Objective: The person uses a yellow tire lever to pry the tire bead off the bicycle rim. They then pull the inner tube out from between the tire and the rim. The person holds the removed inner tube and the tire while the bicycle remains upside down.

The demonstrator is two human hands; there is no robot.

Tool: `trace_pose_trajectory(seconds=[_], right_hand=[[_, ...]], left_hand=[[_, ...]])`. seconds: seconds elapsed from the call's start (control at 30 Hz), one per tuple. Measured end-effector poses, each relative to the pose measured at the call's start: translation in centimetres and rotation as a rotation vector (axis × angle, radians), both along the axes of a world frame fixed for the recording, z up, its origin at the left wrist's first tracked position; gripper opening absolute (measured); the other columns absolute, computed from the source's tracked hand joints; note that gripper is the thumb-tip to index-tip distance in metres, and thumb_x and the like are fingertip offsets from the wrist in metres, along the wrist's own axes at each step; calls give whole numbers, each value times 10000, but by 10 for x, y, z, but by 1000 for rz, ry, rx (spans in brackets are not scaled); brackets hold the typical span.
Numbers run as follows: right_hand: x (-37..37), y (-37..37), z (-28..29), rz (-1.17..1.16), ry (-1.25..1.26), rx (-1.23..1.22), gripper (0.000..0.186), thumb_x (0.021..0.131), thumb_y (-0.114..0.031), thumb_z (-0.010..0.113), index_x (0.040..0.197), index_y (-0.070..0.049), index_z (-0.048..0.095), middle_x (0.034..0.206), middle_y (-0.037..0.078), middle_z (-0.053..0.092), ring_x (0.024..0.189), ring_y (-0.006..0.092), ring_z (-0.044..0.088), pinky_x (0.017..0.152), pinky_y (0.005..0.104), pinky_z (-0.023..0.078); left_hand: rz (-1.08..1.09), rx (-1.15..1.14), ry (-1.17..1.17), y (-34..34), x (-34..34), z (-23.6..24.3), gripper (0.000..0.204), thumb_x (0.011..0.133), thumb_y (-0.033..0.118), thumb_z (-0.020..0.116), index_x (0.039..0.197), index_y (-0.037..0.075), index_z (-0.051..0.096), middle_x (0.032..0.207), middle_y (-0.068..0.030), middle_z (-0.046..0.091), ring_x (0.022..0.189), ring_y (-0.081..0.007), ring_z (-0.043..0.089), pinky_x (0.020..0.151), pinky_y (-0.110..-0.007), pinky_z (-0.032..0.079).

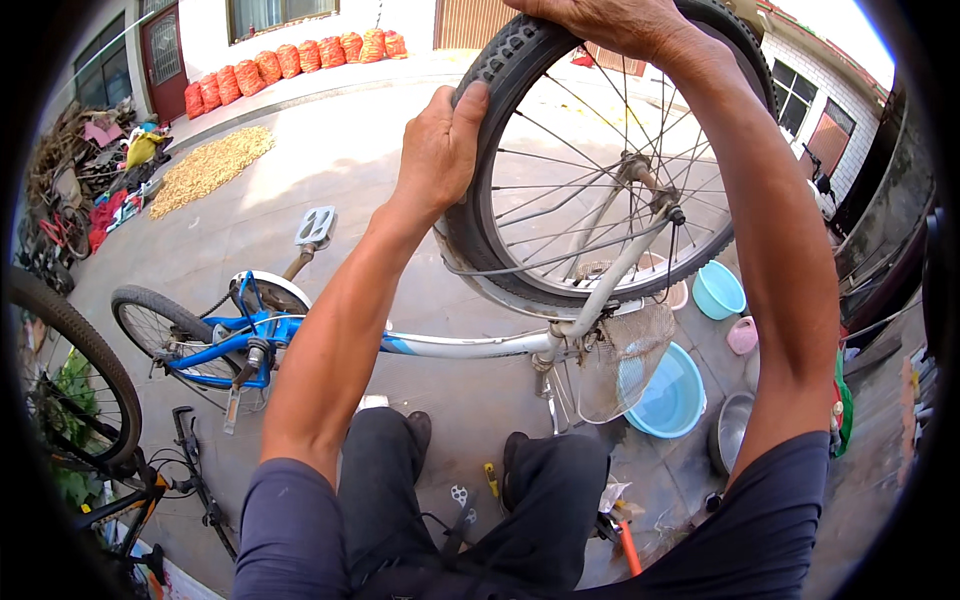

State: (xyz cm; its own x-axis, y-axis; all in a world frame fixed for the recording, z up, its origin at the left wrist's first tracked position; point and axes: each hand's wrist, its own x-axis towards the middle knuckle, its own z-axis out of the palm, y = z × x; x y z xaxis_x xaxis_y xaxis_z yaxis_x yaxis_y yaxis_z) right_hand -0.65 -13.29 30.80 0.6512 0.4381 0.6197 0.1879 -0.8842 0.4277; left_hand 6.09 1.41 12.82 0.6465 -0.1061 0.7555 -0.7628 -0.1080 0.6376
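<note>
A bicycle with a blue and white frame (465,345) is upturned on the paved ground, its front fork (612,280) pointing up and carrying the spoked front wheel. My left hand (440,150) grips the left side of that wheel's black knobby tyre (488,232), its thumb lying along the tread. Over the top of the tyre lies my right hand (625,28), wrapped round it and partly cut off by the picture's upper edge. A wire basket (628,360) hangs below the fork. The rear wheel (160,320) and a pale pedal (316,226) are off to the left.
Another bicycle's wheel (75,370) stands close at the left. Light-blue basins (672,395) and a metal bowl (735,430) sit at the right. By my feet lie a spanner (463,510) and a yellow-handled tool (491,480). Red sacks (290,62) line the far wall.
</note>
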Motion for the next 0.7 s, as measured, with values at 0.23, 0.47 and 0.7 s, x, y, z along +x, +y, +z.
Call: trace_pose_trajectory(seconds=[0.23,0.47,0.7], right_hand=[[-7,23,-112,497,-539,122,188,786,-231,692,863,-61,665,818,60,646,803,244,604,702,382,482],[-54,38,-273,449,-212,888,48,772,-66,672,791,-35,642,720,68,619,639,241,602,568,331,480],[-91,67,-354,364,113,1234,41,794,-61,664,794,-30,637,692,84,605,570,233,579,510,334,445]], left_hand=[[69,246,0,42,-8,-39,609,947,556,396,1023,-33,531,890,-207,614,853,-271,612,753,-371,464],[10,81,-213,36,2,-18,701,917,596,424,1285,2,473,1080,-152,617,1007,-220,599,867,-331,487],[-79,-41,-207,6,-23,4,360,929,297,594,1089,-23,554,893,-50,593,790,-112,527,711,-242,438]])
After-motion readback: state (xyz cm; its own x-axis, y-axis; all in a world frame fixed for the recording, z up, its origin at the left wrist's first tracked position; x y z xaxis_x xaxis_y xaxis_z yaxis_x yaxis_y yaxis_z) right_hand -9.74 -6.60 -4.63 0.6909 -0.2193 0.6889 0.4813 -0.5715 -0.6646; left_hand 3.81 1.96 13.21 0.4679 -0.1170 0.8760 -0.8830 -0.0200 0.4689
